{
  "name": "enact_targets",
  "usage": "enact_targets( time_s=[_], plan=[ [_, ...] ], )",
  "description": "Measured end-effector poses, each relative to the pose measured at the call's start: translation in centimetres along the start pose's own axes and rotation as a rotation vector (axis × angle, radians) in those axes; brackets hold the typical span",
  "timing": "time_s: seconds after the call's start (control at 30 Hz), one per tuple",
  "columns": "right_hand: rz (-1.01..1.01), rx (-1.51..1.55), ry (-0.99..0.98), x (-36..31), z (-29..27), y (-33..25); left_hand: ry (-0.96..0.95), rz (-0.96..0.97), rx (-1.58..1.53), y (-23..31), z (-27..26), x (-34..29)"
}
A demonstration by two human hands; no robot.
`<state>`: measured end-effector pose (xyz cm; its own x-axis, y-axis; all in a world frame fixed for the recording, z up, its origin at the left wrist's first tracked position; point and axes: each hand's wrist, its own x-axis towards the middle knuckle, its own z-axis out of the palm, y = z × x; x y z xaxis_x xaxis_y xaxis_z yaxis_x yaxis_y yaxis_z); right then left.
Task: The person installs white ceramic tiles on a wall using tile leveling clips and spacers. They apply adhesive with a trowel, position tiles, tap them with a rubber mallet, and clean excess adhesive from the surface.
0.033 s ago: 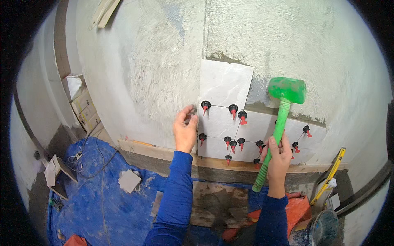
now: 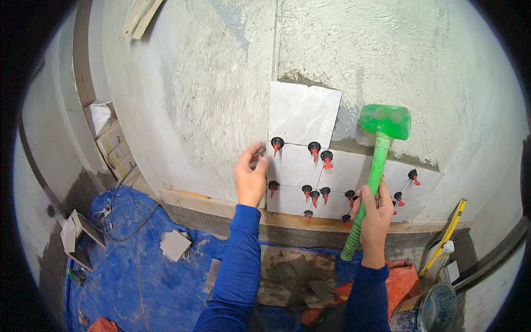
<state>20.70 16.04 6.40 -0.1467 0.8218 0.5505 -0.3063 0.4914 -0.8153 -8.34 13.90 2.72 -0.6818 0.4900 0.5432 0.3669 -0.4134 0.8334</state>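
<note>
A green rubber mallet (image 2: 385,122) is gripped by its ribbed handle in my right hand (image 2: 376,218), its head up in front of the wall. My left hand (image 2: 251,177) is by the left edge of the tiles, thumb and fingers apart and slightly bent, with nothing seen in it. Whether its fingertips touch the tile edge I cannot tell. The top tile (image 2: 304,110), pale grey and marbled, stands above the left end of two lower rows. Black levelling clips with red handles, such as this clip (image 2: 277,145), sit along the joints. My right hand hides some of them.
A wooden batten (image 2: 185,200) runs under the tiles, with a pencil on it. Blue sheeting (image 2: 171,288) covers the floor, bearing loose tile pieces (image 2: 176,245) and cables. At the right stand a yellow spirit level (image 2: 444,238) and a bucket (image 2: 437,307).
The mallet has shifted very slightly to the left. Both hands otherwise keep nearly the same places, and the tiles and clips look unchanged.
</note>
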Motion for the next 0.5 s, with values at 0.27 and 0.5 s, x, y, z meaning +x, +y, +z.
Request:
enact_targets(
  time_s=[0.27,0.5],
  plan=[
    [0.057,-0.014,0.002,-0.6,0.8,-0.6,-0.006,0.019,0.007,0.4,0.2,-0.3],
    [0.06,0.048,0.002,-0.6,1.1,-0.6,0.005,0.033,0.038,0.1,-0.2,-0.2]
  ],
)
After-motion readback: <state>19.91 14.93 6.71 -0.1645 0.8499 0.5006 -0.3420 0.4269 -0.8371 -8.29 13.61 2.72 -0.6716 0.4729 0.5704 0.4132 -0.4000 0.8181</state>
